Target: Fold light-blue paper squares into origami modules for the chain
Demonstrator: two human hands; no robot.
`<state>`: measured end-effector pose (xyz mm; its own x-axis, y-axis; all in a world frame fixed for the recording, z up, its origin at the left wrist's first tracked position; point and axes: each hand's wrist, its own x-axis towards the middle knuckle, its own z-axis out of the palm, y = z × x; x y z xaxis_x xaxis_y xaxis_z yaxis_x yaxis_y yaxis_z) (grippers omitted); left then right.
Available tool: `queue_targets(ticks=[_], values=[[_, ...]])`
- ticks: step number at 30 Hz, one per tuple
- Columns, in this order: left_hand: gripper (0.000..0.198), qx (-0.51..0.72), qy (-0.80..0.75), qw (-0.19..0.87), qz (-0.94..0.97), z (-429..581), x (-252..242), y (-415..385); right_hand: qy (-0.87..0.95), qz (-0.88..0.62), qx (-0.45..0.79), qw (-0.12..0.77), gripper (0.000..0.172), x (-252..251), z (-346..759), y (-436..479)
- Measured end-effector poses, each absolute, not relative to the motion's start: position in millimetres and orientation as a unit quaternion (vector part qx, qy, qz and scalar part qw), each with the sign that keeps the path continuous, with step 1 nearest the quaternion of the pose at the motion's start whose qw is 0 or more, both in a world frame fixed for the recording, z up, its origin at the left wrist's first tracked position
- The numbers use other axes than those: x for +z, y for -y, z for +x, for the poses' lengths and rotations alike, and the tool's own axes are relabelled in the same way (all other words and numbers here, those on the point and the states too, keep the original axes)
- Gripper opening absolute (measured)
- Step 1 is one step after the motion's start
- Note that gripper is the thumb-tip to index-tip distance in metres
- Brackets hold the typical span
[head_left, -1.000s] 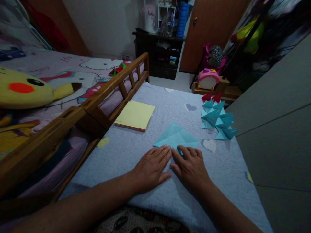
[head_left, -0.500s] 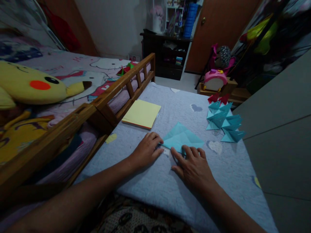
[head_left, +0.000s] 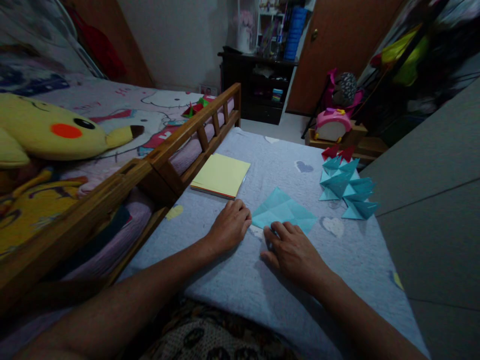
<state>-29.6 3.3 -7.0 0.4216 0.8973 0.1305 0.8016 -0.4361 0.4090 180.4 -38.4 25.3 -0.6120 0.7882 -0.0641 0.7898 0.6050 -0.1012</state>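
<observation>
A light blue sheet of origami paper (head_left: 281, 207), creased and folded, lies flat with its point facing away from me. At its left corner is my left hand (head_left: 230, 225), its bent fingers close together and the fingertips pinching that corner. My right hand (head_left: 294, 252) rests over the near edge of the paper, fingers somewhat apart and fingertips pressing down; the thumb is set apart on the cloth. The right fingers hide part of the near edge.
A stack of square paper (head_left: 220, 175), yellow on top, lies beyond my left hand. Folded blue paper pieces (head_left: 347, 187) and red ones (head_left: 339, 152) stand at the right edge of the cloth-covered surface (head_left: 232, 295). A wooden rail (head_left: 195, 127) borders the left, with a yellow plush toy (head_left: 45, 130) behind it.
My right fingers have slid slightly left along the near edge, uncovering more of the paper's right side. My left hand has drawn its fingers closer together at the left corner.
</observation>
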Motion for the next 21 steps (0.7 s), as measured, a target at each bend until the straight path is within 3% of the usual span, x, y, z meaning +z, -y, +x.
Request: queue_targets(ticks=[4, 9, 21], values=[[0.009, 0.149, -0.518, 0.127, 0.833, -28, -8, -2, -0.905, 0.416, -0.080, -0.028, 0.037, 14, 185, 35], [0.010, 0.132, -0.523, 0.122, 0.833, -27, -6, -1, -0.906, 0.419, -0.046, -0.044, 0.051, 7, 191, 37], [0.012, 0.128, -0.519, 0.109, 0.838, -27, -6, -1, -0.905, 0.422, -0.043, -0.031, 0.061, 5, 192, 37]])
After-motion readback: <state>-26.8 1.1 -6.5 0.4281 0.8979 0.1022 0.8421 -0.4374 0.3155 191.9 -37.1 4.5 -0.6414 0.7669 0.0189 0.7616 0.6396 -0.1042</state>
